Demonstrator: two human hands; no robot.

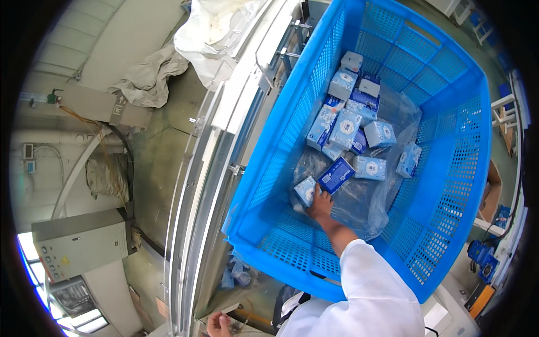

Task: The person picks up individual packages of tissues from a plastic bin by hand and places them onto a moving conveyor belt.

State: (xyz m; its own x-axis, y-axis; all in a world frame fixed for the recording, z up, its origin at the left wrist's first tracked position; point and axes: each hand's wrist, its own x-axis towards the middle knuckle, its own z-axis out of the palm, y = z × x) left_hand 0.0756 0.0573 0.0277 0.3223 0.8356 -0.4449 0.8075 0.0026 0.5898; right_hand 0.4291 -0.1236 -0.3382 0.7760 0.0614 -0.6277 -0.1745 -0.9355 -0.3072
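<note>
My right hand [321, 208] reaches down into a large blue plastic crate [449, 135]. Its fingers grip the edge of a small light-blue and white tissue pack [305, 190] near the crate's left side. Right beside those fingers lies a dark-blue tissue pack [337, 174], printed side up. Several more packs, such as a light-blue tissue pack [345, 128], lie loosely heaped toward the far left of the crate on clear plastic film [373, 205]. At the bottom edge, outside the crate, my left hand [219, 324] shows only partly, its fingers curled; whether anything is in them is hard to see.
A metal-framed conveyor rail [196, 208] runs along the crate's left. White sheeting [210, 39] hangs at its far end. Farther left stands a grey control cabinet [84, 244]. To the right are white frames and a blue motor [484, 261].
</note>
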